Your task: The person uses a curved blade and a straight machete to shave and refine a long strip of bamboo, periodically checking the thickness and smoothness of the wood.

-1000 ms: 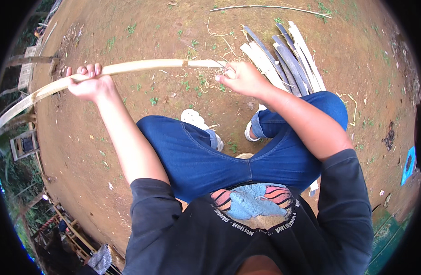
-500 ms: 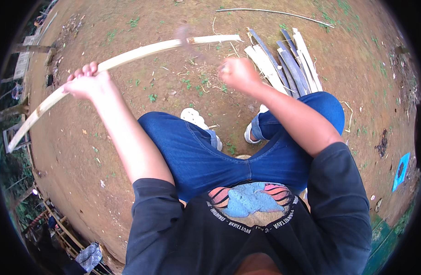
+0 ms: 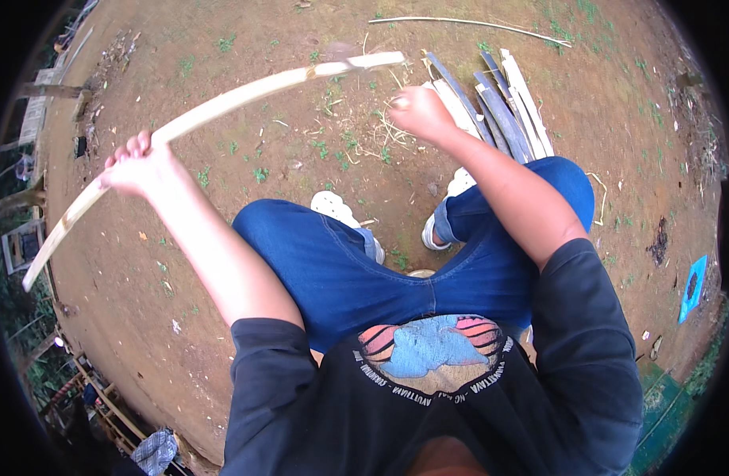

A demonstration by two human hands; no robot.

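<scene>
My left hand (image 3: 138, 166) grips a long pale bamboo strip (image 3: 245, 91) near its middle. The strip slants from the lower left up to a cut end at the upper middle. My right hand (image 3: 420, 111) is closed in a fist just below and right of that end, apart from the strip. It is motion-blurred, and a faint grey smear of a tool (image 3: 340, 51) reaches from it across the strip; I cannot make out its shape. I am sitting, with blue jeans (image 3: 364, 270) and white shoes (image 3: 332, 206) below my hands.
A bundle of grey and pale split slats (image 3: 499, 111) lies on the dirt right of my right hand. A thin stick (image 3: 467, 24) lies at the top. Wooden frames and debris (image 3: 31, 119) line the left edge. A blue scrap (image 3: 692, 287) lies at the far right.
The strip's right end has swung up and away from me. My right hand, which was at that end, has come off it and now sits below it. My left hand has dropped slightly.
</scene>
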